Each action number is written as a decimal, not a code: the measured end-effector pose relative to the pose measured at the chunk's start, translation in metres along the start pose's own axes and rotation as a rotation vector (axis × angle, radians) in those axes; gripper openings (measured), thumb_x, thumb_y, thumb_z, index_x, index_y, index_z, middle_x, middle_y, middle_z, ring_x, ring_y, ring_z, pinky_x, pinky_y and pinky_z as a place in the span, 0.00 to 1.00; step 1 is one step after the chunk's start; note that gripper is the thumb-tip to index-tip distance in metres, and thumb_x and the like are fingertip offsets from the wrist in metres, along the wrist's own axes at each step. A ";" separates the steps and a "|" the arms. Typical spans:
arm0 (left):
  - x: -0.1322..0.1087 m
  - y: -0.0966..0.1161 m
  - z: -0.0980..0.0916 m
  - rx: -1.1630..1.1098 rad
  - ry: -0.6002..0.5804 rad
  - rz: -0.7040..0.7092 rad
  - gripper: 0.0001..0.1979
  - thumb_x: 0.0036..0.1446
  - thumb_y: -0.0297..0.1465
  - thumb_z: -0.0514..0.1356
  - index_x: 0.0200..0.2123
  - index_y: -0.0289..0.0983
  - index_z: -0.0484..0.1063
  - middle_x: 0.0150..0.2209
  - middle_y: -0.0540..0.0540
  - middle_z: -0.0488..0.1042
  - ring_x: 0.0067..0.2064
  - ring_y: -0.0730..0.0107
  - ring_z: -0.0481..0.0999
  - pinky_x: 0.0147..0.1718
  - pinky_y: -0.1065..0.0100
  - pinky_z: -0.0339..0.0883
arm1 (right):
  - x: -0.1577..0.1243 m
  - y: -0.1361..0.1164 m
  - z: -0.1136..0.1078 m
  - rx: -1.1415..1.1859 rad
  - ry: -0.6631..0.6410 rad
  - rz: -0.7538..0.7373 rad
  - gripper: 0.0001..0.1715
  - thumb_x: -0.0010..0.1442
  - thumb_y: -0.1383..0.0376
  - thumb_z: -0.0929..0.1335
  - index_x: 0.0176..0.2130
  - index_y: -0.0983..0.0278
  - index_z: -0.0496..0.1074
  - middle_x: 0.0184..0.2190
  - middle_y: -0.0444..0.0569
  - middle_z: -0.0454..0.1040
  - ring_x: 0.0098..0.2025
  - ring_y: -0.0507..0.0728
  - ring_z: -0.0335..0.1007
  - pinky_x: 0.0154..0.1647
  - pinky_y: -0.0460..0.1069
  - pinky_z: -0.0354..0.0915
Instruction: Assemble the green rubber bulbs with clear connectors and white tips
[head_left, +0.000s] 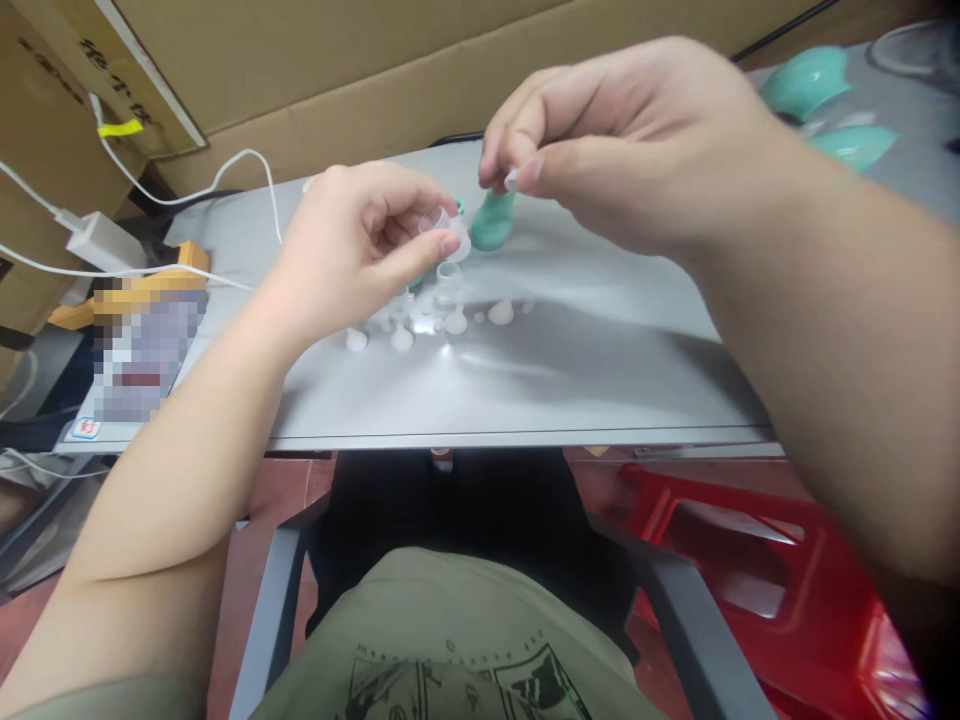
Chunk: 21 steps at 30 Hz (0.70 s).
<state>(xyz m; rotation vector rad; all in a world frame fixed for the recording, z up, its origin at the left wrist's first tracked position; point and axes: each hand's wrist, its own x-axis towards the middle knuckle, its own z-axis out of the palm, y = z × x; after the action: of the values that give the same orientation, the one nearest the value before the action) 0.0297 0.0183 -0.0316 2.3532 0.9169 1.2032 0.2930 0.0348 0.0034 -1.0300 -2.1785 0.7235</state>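
Both hands pinch shut: left hand point(360, 250) on clear plastic cap point(439, 222), right hand point(630, 150) on small white piece point(512, 180).

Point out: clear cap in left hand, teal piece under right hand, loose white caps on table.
clear cap point(437, 217), head view, its transparent rim at the left fingertips.
teal piece point(493, 222), head view, middle of its body.
white caps point(402, 339), head view, one cap in the cluster.

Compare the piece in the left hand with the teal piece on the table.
The clear cap is see-through; the teal piece is opaque green. The clear cap is pinched in the left hand, off the table; the teal piece sits on the table below the right hand. The teal piece looks larger. Both look like small plastic parts.
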 end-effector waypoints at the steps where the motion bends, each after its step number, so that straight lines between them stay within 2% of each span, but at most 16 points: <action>1: 0.000 0.000 -0.001 0.002 0.004 0.001 0.09 0.66 0.42 0.77 0.41 0.44 0.90 0.36 0.46 0.88 0.34 0.62 0.83 0.33 0.58 0.76 | -0.001 0.000 -0.004 -0.034 0.006 0.010 0.15 0.64 0.45 0.71 0.41 0.52 0.77 0.52 0.50 0.85 0.58 0.70 0.81 0.60 0.63 0.77; 4: 0.001 0.001 -0.002 0.032 -0.017 -0.008 0.07 0.65 0.39 0.75 0.42 0.43 0.90 0.34 0.46 0.86 0.32 0.63 0.82 0.33 0.59 0.75 | -0.003 0.004 -0.018 -0.334 -0.054 0.065 0.12 0.64 0.49 0.72 0.39 0.53 0.78 0.44 0.49 0.84 0.47 0.66 0.79 0.55 0.62 0.75; 7: 0.003 0.002 -0.003 0.074 -0.032 -0.005 0.11 0.66 0.42 0.75 0.44 0.42 0.91 0.36 0.45 0.86 0.33 0.63 0.80 0.34 0.60 0.74 | 0.000 0.014 -0.023 -0.630 -0.186 0.165 0.08 0.65 0.57 0.75 0.40 0.57 0.82 0.36 0.47 0.82 0.37 0.58 0.74 0.50 0.58 0.72; 11: 0.006 0.000 -0.002 0.086 -0.034 -0.015 0.15 0.65 0.48 0.78 0.45 0.44 0.90 0.39 0.45 0.86 0.35 0.62 0.79 0.37 0.57 0.74 | 0.006 0.027 -0.014 -0.712 -0.369 0.201 0.02 0.65 0.65 0.76 0.40 0.57 0.84 0.31 0.44 0.80 0.32 0.56 0.68 0.45 0.55 0.70; 15: 0.015 -0.001 0.001 0.074 -0.072 -0.024 0.13 0.64 0.46 0.79 0.44 0.46 0.90 0.38 0.46 0.86 0.34 0.60 0.78 0.35 0.55 0.72 | 0.008 0.031 -0.011 -0.666 -0.473 0.197 0.06 0.65 0.69 0.76 0.36 0.58 0.84 0.30 0.43 0.79 0.30 0.54 0.67 0.39 0.54 0.65; 18: 0.028 0.005 0.004 0.122 -0.141 -0.011 0.08 0.59 0.39 0.80 0.39 0.46 0.89 0.32 0.48 0.84 0.32 0.61 0.77 0.34 0.55 0.70 | 0.008 0.030 -0.019 -0.628 -0.433 0.197 0.06 0.65 0.68 0.76 0.37 0.57 0.86 0.31 0.41 0.80 0.29 0.54 0.68 0.38 0.55 0.64; 21: 0.041 0.017 0.007 0.247 -0.230 0.000 0.04 0.56 0.31 0.76 0.33 0.46 0.87 0.29 0.50 0.83 0.31 0.61 0.77 0.35 0.55 0.70 | 0.007 0.030 -0.027 -0.627 -0.275 0.185 0.05 0.67 0.66 0.75 0.40 0.58 0.86 0.32 0.42 0.81 0.32 0.54 0.70 0.41 0.56 0.65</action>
<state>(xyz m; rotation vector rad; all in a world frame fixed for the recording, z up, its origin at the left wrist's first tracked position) 0.0595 0.0337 -0.0023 2.6152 1.0344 0.8348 0.3230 0.0626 0.0030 -1.5314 -2.6538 0.2583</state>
